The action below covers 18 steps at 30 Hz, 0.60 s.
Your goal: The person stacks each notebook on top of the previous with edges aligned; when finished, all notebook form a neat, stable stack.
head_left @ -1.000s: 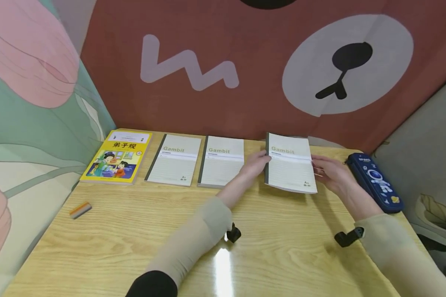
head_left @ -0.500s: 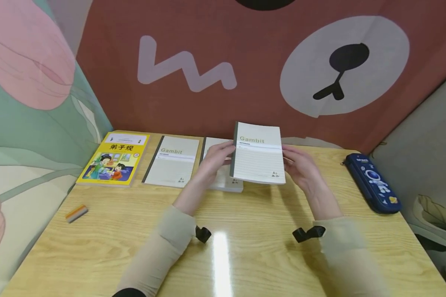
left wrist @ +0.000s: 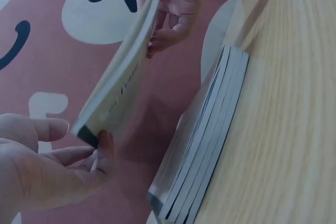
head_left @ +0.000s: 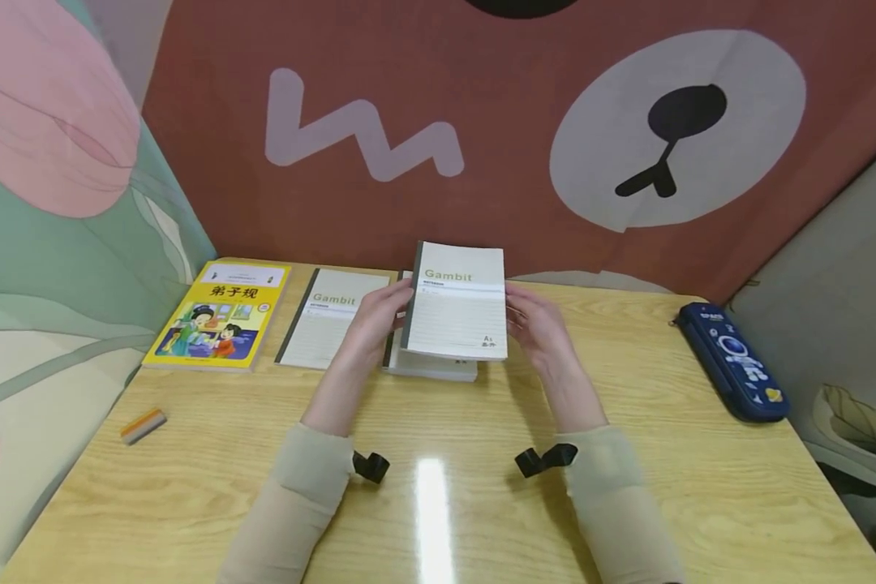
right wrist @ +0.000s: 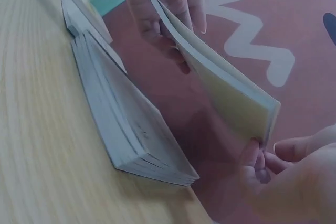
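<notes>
A white "Gambit" notebook (head_left: 456, 312) with a dark spine is held up off the table, slightly tilted. My left hand (head_left: 372, 320) pinches its spine side, and my right hand (head_left: 540, 324) pinches the opposite edge. Under it, partly hidden, lies a stack of notebooks (head_left: 438, 369). Both wrist views show a gap between the held notebook and this stack (left wrist: 210, 135), whose several layers are visible from the side. Left of the stack is another Gambit notebook (head_left: 317, 332), partly covered by my left hand.
A yellow illustrated book (head_left: 215, 316) lies at the table's back left. Nearer the front is a small orange-and-grey block (head_left: 143, 426). At the right edge rests a navy pencil case (head_left: 733, 361) with an astronaut. A painted wall (head_left: 365, 211) closes off the back.
Both hands have carried the notebook leftward from the right of the stack to above it, raising it off the table. The other books, block and pencil case stay put.
</notes>
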{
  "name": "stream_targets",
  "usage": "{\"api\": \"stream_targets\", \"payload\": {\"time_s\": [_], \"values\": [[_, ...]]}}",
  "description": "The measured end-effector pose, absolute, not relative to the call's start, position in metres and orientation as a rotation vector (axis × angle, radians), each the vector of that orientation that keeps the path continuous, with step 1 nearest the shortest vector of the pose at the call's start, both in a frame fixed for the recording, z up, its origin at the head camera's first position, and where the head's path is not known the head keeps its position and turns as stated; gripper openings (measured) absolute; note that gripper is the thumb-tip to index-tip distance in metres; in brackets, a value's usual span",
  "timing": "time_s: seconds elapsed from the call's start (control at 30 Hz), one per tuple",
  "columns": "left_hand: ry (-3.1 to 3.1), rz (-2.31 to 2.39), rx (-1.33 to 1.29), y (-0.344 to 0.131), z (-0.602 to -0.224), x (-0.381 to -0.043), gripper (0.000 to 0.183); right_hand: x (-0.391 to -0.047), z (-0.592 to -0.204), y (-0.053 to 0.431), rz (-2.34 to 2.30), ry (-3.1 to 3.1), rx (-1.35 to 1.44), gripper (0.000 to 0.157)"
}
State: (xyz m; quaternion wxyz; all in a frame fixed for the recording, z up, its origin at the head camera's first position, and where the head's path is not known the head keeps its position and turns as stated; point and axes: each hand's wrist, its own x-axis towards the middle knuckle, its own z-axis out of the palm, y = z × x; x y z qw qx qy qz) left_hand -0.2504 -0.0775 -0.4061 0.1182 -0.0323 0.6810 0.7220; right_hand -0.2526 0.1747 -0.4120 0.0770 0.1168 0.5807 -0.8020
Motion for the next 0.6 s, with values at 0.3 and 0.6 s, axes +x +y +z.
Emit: {"api": "stream_targets", "payload": {"time_s": [0.3, 0.6], "values": [[2.006, 2.091, -0.134, -0.095, -0.405, -0.249, 0.052, -0.252, -0.420, 0.160, -2.292, 1.873, 0.199, 0.045], [2.041, 2.010, -0.135, -0.101, -0.410, -0.252, 0.053, -0.254, -0.426, 0.154, -2.267, 1.901, 0.180, 0.044]]}}
